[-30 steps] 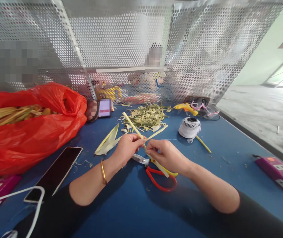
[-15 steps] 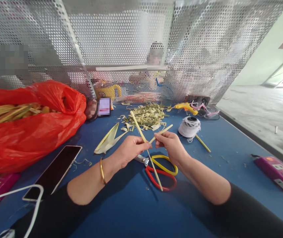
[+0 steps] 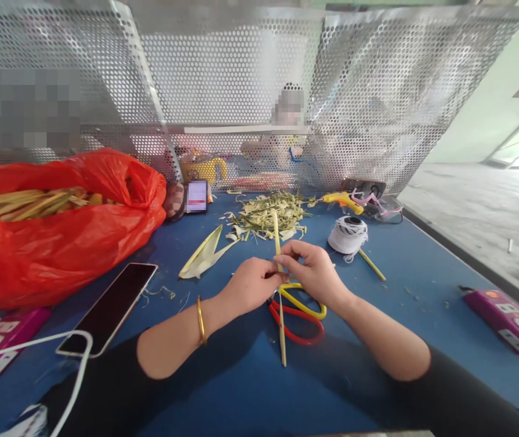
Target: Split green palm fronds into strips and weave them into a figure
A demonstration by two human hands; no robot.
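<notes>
One red plastic bag (image 3: 72,252) slumps open at the far left of the table (image 3: 241,394), with long yellowish strips (image 3: 27,203) lying inside it. Nearer, at the left edge, sits a purple power strip (image 3: 25,331), and a white cable (image 3: 84,358) loops in front of a dark-screened phone (image 3: 113,306) lying flat. To the right and farther off, a smaller phone (image 3: 196,197) shows a lit screen beside a brown checked object (image 3: 175,202). A split, pale green leaf piece (image 3: 204,258) rests between the bag and the hands.

In the middle, the left hand (image 3: 254,284), a gold bracelet (image 3: 201,320) on its wrist, pinches a pale strip (image 3: 276,227) between thumb and fingers. The strip points away from the person, its near end reaching past scissors (image 3: 319,334) with red and yellow handles. Behind its far tip lies a pile of shredded leaf scraps (image 3: 271,215). From the right, the right hand (image 3: 311,266) pinches the same strip just beyond the left hand's grip.

Farther right stands a spool of white thread (image 3: 348,237), a green stalk (image 3: 373,265) beside it; behind are a yellow glue gun (image 3: 343,199) and pink-framed glasses (image 3: 377,206). At the far right lies another purple power strip (image 3: 507,321).
</notes>
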